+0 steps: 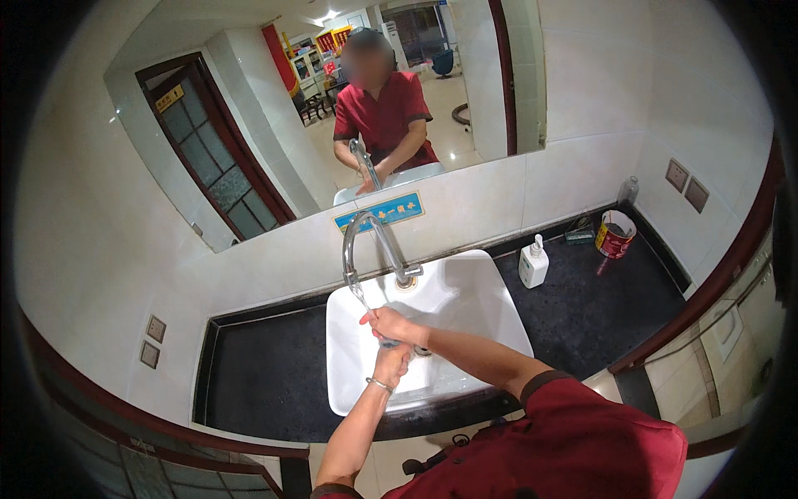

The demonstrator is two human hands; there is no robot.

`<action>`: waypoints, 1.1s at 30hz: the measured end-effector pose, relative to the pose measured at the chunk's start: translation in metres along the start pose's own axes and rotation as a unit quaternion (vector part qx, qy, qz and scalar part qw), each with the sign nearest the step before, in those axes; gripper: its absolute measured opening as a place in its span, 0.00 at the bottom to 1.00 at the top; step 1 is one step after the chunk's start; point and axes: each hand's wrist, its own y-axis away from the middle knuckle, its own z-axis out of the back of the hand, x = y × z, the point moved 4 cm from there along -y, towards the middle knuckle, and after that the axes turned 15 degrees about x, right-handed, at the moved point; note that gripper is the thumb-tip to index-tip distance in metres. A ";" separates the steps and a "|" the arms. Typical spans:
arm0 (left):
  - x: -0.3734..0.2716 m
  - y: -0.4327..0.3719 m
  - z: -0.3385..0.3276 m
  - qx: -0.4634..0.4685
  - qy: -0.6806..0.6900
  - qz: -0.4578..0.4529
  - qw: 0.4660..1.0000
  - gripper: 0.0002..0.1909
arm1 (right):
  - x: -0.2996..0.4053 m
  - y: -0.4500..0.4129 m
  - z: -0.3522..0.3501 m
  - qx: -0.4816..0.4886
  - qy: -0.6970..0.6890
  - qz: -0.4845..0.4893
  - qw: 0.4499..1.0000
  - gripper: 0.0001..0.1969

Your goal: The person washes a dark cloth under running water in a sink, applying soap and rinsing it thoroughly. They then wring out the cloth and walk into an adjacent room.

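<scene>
Over a white ceramic sink (486, 318), my two hands are close together, under the curved chrome faucet (349, 249). A thin stream of water (360, 297) runs from its spout onto my right hand (394, 327). The right hand's fingers are bent over a small bluish-grey object (389, 342), mostly hidden between the hands. Just below it, my left hand (393, 365) is closed around the lower part of that object. A bracelet (379, 385) circles the left wrist. Partly covered by the right wrist is the sink drain (423, 352).
On the black countertop (580, 324) right of the sink stand a white pump bottle (533, 263), a red-and-yellow container (615, 236), a small dark green box (580, 237) and a clear bottle (628, 190). A mirror (249, 93) hangs above. Wall sockets (156, 329) flank the counter.
</scene>
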 end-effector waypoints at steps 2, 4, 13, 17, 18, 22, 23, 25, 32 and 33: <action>0.016 -0.013 0.019 -0.031 -0.086 0.018 0.996 0.04 | -0.011 -0.008 -0.006 -0.062 0.126 0.028 0.990 0.12; 0.041 -0.032 0.052 -0.076 -0.343 -0.035 0.936 0.12 | -0.019 -0.017 -0.016 -0.122 0.256 0.039 0.958 0.10; 0.045 -0.035 0.048 -0.180 -0.239 -0.092 0.950 0.09 | -0.017 0.001 -0.012 -0.163 0.250 0.029 0.954 0.12; 0.029 -0.007 0.035 -0.024 0.230 0.002 0.973 0.08 | -0.028 0.003 -0.006 0.134 -0.362 0.092 0.918 0.21; 0.014 0.002 0.023 0.012 0.281 -0.037 0.959 0.07 | -0.029 0.013 -0.004 0.148 -0.388 0.078 0.906 0.21; -0.011 0.006 -0.011 0.107 0.386 -0.072 0.914 0.12 | -0.058 0.006 -0.009 0.208 -0.529 0.105 0.816 0.22; -0.010 0.005 -0.020 0.144 0.435 -0.081 0.885 0.14 | -0.055 0.007 -0.016 0.227 -0.564 0.114 0.785 0.23; -0.004 0.008 -0.024 0.255 0.474 -0.081 0.839 0.19 | -0.012 0.024 -0.027 0.209 -0.567 0.201 0.771 0.22; 0.008 -0.004 0.017 0.112 0.203 0.015 0.973 0.11 | 0.004 0.005 -0.005 0.151 -0.267 0.083 0.948 0.13; 0.000 -0.002 0.018 0.087 0.060 0.008 0.994 0.11 | 0.003 -0.001 -0.002 0.119 -0.177 0.079 0.974 0.12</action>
